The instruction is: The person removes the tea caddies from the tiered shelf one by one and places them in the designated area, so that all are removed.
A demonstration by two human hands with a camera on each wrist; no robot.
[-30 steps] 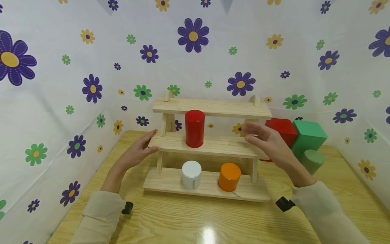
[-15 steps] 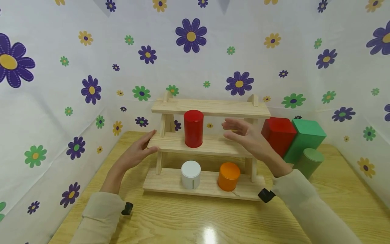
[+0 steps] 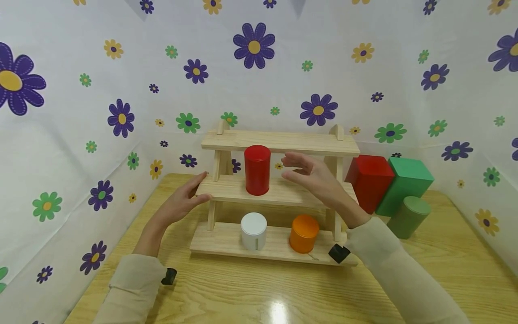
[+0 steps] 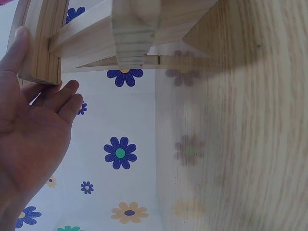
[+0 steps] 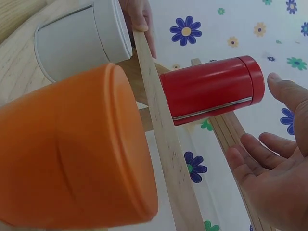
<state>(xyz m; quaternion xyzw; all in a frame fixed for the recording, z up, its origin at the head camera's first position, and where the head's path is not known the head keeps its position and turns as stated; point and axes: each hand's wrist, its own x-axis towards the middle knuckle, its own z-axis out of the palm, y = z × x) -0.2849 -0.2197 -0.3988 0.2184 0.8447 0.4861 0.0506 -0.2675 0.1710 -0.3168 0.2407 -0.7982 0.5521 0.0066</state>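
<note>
A three-tier wooden display shelf (image 3: 226,191) stands on the table. My left hand (image 3: 180,204) grips the left end of its middle board, thumb on one side and fingers on the other, as the left wrist view shows. On that board a tall red canister (image 3: 257,171) stands upright. To its right, my right hand (image 3: 317,180) is held with thumb and fingers apart, touching nothing that I can see. The right wrist view shows a small gap between the thumb and the red canister's lid. Below, a white tin (image 3: 254,231) and an orange tin (image 3: 304,234) stand on the bottom board.
Right of the shelf stand a red box (image 3: 370,180), a green box (image 3: 406,182) and a green cylinder (image 3: 410,218). Flower-printed cloth (image 3: 344,67) closes in the back and sides of the wooden table (image 3: 226,288).
My right hand has moved left along the middle board, from its right end to near the red canister. My left hand has stayed on the shelf's left end.
</note>
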